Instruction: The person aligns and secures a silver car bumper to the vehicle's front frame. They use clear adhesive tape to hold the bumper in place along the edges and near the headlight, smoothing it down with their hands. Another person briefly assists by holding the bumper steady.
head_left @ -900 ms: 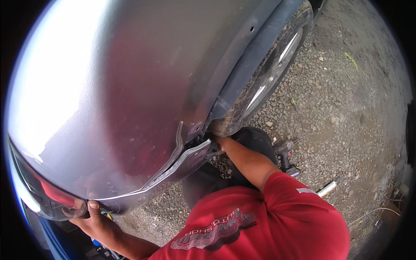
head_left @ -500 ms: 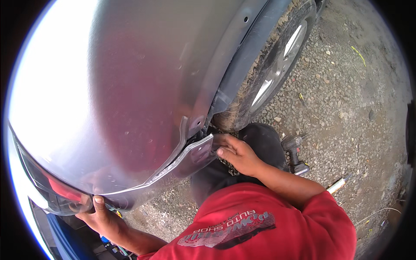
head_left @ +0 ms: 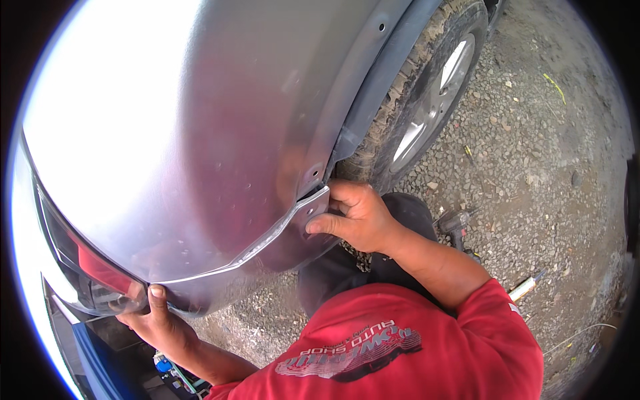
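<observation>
1. Grey bumper (head_left: 283, 252) was positioned below body panel (head_left: 227, 160), end pinched by right hand (head_left: 363, 217), apparently for steadiness.
2. Corner beside red lamp (head_left: 107, 277) was touched by left hand (head_left: 163, 332); hidden fingers' grip couldn't be judged.

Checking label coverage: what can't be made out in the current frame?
All head view:
- Left hand: fingertips hidden beneath the lamp.
- Right hand: fingertips behind the edge of the lower panel.
- Lower panel's back face: turned away, so any fasteners there can't be seen.
- Power tool: lower end partly hidden by the right arm.
- Blue object: too small to identify.
</observation>
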A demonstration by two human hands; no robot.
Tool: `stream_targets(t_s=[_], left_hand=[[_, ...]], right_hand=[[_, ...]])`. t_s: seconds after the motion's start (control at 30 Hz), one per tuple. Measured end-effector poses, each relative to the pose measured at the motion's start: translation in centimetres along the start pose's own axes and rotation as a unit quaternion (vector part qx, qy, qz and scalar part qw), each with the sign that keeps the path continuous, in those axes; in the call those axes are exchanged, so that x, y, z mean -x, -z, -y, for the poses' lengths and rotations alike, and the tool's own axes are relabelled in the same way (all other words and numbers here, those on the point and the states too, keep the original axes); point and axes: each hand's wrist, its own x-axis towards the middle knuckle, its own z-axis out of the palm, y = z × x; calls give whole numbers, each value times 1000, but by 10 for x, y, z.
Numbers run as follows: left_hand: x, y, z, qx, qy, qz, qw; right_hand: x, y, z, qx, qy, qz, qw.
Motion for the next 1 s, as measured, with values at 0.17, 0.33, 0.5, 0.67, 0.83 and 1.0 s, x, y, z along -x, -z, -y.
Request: stream_targets(t_s=[0.17, 0.33, 0.5, 0.67, 0.83, 1.0], left_hand=[[-1, -9, 2, 9, -2, 2, 1000], [3, -14, -6, 3, 12, 0, 1000], [6, -12, -9, 7, -24, 6, 1000], [4, -16, -7, -10, -20, -22, 1000], [1, -16, -7, -48, -28, -15, 998], [2, -28, -24, 14, -17, 1, 1000]], right_hand=[[0, 1, 7, 48, 19, -11, 999], [-3, -22, 34, 85, -28, -8, 996], [-5, -29, 26, 70, -21, -17, 997], [13, -30, 31, 303, 67, -139, 941], [31, -36, 63, 471, 275, -137, 827], [10, -44, 72, 529, 290, -110, 790]])
